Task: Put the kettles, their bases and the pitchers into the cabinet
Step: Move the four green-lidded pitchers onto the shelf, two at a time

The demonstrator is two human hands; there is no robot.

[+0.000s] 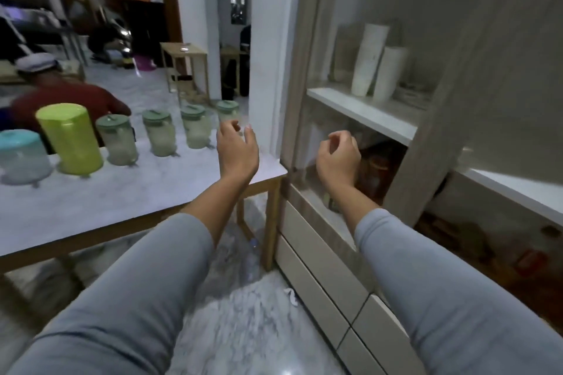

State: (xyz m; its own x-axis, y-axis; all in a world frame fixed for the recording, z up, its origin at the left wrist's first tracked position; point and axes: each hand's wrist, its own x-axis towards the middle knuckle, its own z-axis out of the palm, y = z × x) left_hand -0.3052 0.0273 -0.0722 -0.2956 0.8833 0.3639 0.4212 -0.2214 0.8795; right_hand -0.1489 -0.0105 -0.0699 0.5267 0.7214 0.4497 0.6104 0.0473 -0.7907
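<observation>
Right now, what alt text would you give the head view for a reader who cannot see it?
Both bare hands, left hand and right hand, hang empty between a table and a cabinet. On the table stand four green-lidded pitchers, a lime pitcher and a blue-lidded one. White containers stand on the cabinet shelf.

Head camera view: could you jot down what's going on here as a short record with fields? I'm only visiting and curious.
setting: table beside a cabinet
on table: four clear pitchers with green lids, a lime-green container, a blue-lidded container
inside cabinet: white cylinders on a shelf; darker items below, too dim to identify
left hand: empty, fingers spread, over the table's right end near the pitchers
right hand: empty, fingers curled, in front of the cabinet
task progress: all visible pitchers are on the table
</observation>
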